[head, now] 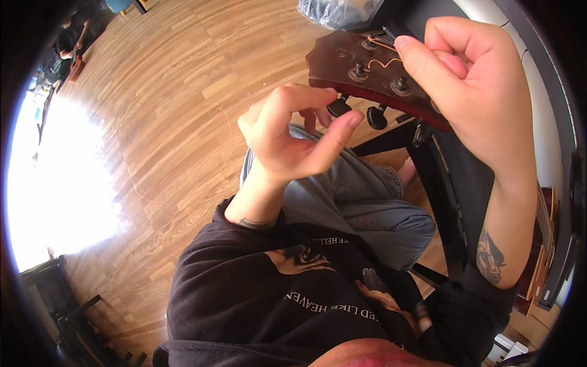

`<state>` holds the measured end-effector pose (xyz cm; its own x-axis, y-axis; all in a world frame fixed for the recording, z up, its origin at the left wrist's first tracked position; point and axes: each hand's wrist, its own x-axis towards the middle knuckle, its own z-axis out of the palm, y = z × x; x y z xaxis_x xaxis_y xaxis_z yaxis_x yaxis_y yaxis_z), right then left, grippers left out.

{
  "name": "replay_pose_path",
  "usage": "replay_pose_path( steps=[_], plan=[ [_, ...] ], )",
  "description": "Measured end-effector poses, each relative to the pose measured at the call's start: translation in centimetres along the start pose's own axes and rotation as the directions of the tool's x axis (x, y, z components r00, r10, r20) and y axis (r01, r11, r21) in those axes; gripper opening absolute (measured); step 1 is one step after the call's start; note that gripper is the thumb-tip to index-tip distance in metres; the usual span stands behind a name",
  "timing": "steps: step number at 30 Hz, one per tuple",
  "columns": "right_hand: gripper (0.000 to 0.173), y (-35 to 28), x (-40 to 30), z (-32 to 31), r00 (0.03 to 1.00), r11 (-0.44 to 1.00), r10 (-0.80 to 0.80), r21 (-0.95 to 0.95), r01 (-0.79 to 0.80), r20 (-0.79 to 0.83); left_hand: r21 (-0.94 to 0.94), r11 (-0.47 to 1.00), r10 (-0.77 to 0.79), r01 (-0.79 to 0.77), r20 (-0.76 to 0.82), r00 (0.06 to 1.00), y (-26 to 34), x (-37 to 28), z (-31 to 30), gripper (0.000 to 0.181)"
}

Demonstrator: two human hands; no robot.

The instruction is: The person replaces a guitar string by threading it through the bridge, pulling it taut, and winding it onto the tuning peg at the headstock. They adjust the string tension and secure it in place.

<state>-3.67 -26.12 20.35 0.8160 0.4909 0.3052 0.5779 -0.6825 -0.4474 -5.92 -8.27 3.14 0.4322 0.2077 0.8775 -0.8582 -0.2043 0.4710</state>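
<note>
A dark brown guitar headstock (330, 59) with metal string posts (400, 85) and black tuning keys (377, 117) lies before me. My left hand (293, 133) is at its near edge, thumb and index finger apart around one black tuning key (339, 106). The index fingertip overlaps that key; contact cannot be told. Over the headstock, my right hand (467, 78) is closed, its thumb pinching a bronze-coloured guitar string (383, 43) that runs from a post. Another kinked string end (380, 63) curls from a second post. A dark slim object (389, 33) shows beside the thumb, mostly hidden.
A loose thin string (229, 137) trails over the wood floor (183, 91). Black stand legs (431, 183) rise beside my jeans. Clear plastic (328, 13) lies beyond the headstock. Another guitar (543, 234) is at right. A person (69, 46) holds an instrument far left.
</note>
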Motion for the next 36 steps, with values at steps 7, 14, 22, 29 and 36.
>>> replay_pose_path(
  steps=[7, 14, 22, 29, 36],
  plan=[
    [0.053, 0.7, 0.1, -0.2, 0.993, 0.994, 0.106, 0.035, -0.108, 0.056, 0.021, 0.980, -0.199, 0.199, 0.011, 0.980, 1.5, -0.5, 0.4, 0.034],
    [0.053, 0.1, 0.2, 0.0, 1.000, 1.000, -0.021, -0.017, 0.022, 0.015, 0.039, 0.949, 0.314, -0.313, -0.041, 0.949, -0.9, 1.3, -0.7, 0.036],
    [0.052, 0.0, 0.2, 0.0, 0.999, 0.998, -0.029, -0.048, 0.030, 0.016, 0.138, 0.990, 0.055, -0.035, -0.140, 0.989, 0.7, 0.2, 0.3, 0.024],
    [0.052, 0.1, 0.2, 0.1, 1.000, 1.000, -0.020, -0.017, 0.020, 0.021, 0.109, 0.993, -0.026, 0.033, -0.065, 0.998, 1.0, 0.2, 0.5, 0.018],
    [0.052, 0.2, 0.2, 0.1, 0.999, 0.999, -0.035, -0.011, 0.036, 0.020, 0.213, 0.976, -0.044, 0.051, -0.036, 0.998, 1.8, 0.7, 0.1, 0.020]
  ],
)
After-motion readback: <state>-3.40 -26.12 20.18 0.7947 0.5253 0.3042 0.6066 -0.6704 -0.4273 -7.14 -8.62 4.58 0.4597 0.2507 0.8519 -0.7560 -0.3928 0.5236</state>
